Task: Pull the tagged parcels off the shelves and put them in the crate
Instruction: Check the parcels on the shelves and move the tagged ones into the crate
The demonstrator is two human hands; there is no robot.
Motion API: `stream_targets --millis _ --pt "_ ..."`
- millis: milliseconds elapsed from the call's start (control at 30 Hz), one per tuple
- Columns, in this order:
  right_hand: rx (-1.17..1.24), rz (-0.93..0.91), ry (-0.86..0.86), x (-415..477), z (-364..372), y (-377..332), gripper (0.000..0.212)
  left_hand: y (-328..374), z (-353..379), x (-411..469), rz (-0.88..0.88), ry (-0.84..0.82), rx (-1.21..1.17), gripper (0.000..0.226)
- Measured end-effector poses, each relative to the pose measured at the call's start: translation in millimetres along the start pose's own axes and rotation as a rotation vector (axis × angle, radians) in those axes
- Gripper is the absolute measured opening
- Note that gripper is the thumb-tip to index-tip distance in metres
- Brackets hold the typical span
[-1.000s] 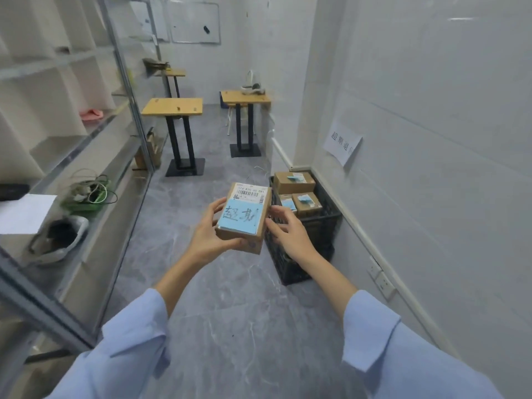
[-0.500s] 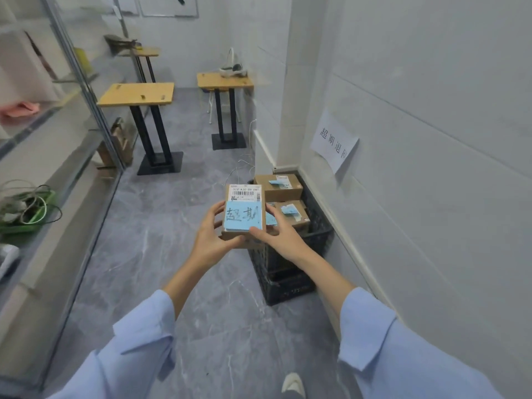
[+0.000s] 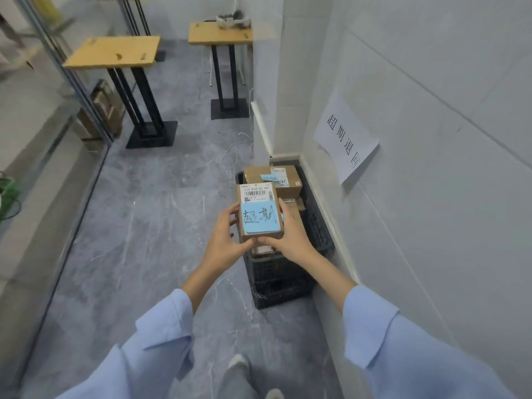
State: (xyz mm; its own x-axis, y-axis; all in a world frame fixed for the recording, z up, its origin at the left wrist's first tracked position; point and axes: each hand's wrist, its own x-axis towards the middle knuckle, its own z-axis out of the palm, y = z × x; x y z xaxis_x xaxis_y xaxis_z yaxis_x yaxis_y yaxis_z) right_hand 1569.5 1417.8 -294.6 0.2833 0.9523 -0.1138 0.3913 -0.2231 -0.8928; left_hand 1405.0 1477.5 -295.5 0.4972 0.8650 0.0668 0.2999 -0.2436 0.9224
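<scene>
- A person grips a small cardboard parcel [image 3: 260, 214] with both hands, holding it clear above the left rim of a black plastic crate [image 3: 288, 272].
- The left hand [image 3: 224, 243] curls round the parcel's left edge and near corner; the right hand [image 3: 290, 240] clasps the right edge, with its thumb along the near end.
- A blue tag [image 3: 260, 218] with handwritten characters covers the near half of the parcel's top face, and a barcode label [image 3: 257, 192] sits on the half farther from the hands.
- The crate, below and just beyond the hands, holds more cardboard boxes. The farthest box [image 3: 273, 180] shows a white label and a small blue tag, and the others are largely hidden behind the hands.
- To the right of the right hand the crate stands just beside the foot of the white wall [image 3: 431, 197]. Its far end is tucked into the corner where the wall steps out.
- A paper sign [image 3: 345, 139] with printed characters hangs on that wall, above and to the right of the right hand.
- To the left of the left hand, grey marbled floor [image 3: 144, 226] lies open as far as the shelving unit [image 3: 43, 145].
- Well beyond the hands stand two wood-topped tables [image 3: 115, 51] on black pedestals, and a white cable [image 3: 233, 151] trails on the floor past the crate.
</scene>
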Motion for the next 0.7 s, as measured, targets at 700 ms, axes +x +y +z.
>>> stream_targets --millis 700 --pt "-0.093 0.256 -0.036 218.5 22.5 159.1 0.098 -166.0 16.4 217.4 -0.172 -0.173 0.591 0.071"
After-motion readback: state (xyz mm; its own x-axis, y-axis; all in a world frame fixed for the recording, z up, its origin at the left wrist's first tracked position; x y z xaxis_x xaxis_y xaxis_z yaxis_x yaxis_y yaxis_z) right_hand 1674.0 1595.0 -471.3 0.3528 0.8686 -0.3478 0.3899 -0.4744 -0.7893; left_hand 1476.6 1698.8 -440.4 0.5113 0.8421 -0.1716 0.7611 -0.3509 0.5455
